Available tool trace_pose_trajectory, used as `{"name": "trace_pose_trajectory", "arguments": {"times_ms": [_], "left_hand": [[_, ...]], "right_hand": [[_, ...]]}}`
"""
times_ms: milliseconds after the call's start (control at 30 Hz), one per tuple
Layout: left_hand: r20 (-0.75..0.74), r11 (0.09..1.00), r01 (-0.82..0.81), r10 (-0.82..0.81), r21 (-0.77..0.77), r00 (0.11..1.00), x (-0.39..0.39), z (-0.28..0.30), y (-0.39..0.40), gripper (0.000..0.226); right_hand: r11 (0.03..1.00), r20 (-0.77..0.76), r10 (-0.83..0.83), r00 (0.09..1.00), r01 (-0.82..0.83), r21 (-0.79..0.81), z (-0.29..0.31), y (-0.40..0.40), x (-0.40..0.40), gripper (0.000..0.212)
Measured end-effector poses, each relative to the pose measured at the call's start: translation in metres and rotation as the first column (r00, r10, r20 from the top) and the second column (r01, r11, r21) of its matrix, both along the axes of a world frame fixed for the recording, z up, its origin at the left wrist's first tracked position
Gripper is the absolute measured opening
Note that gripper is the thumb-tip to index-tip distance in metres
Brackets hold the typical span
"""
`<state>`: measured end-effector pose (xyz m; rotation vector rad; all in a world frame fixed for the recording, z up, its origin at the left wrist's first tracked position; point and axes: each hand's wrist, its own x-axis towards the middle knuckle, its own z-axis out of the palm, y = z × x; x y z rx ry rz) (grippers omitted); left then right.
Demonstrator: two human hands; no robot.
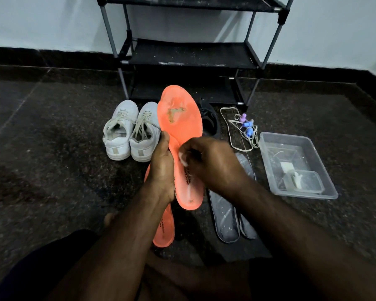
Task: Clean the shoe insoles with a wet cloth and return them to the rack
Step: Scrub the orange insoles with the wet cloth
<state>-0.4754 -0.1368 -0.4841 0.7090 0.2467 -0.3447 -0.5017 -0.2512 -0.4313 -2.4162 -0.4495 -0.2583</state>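
My left hand (pixel 162 168) grips the left edge of an orange insole (pixel 179 120) and holds it upright in front of me; its upper part shows a worn brownish mark. My right hand (pixel 208 161) pinches a small white cloth (pixel 183 158) against the middle of that insole. A second orange insole (pixel 164 229) lies on the floor below, partly behind my left arm. Two grey insoles (pixel 225 216) lie side by side on the floor to the right. The black shoe rack (pixel 189 55) stands against the wall ahead.
A pair of white sneakers (pixel 129 131) sits in front of the rack's left side. A black shoe (pixel 210 120) shows behind the held insole. Laces with blue and purple clips (pixel 245 127) lie by a clear plastic tub (pixel 295 166) holding a smaller container.
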Motion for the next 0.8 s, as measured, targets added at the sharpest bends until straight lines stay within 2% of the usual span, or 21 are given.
{"name": "trace_pose_trajectory", "arguments": {"times_ms": [133,200,267,333,433,500,633,733,800], "left_hand": [[-0.035,0.998,0.055,-0.055,0.018,0.998,0.001,0.0,0.0,0.081],[-0.015,0.998,0.039,-0.038,0.043,0.999,0.0,0.0,0.0,0.076],[0.013,0.999,0.024,-0.025,0.046,1.0,0.0,-0.001,-0.001,0.067],[0.021,0.999,0.015,-0.016,0.032,1.0,0.0,-0.001,-0.002,0.062],[0.014,0.999,-0.01,0.01,0.035,1.0,0.002,-0.004,-0.002,0.057],[0.028,0.998,-0.023,0.022,0.061,0.999,0.002,-0.003,-0.002,0.056],[0.037,0.998,-0.019,0.017,0.053,0.999,0.0,0.0,-0.003,0.06],[0.029,1.0,0.0,0.0,0.002,1.0,-0.002,0.004,-0.002,0.063],[0.04,1.0,-0.01,0.011,-0.018,0.999,-0.002,0.002,-0.003,0.061]], "right_hand": [[0.997,-0.075,0.079,0.994,-0.079,0.007,-0.003,0.002,-0.017,0.015],[0.998,-0.121,0.03,0.992,-0.024,0.051,0.003,-0.005,-0.013,0.012],[0.996,-0.086,-0.045,0.995,0.052,0.078,0.008,-0.01,-0.004,0.01],[0.998,-0.057,-0.056,0.997,0.058,0.035,0.01,-0.007,0.002,0.01],[0.994,-0.032,0.009,0.999,-0.013,-0.106,0.005,0.003,0.003,0.015],[0.989,-0.053,0.052,0.997,-0.059,-0.136,0.002,0.005,0.0,0.018],[0.996,-0.208,0.076,0.975,-0.085,-0.039,0.008,-0.005,-0.003,0.017],[0.998,-0.2,-0.001,0.98,0.014,0.065,0.014,-0.011,0.004,0.017],[0.998,-0.176,-0.012,0.984,0.022,0.059,0.014,-0.007,0.007,0.016]]}}
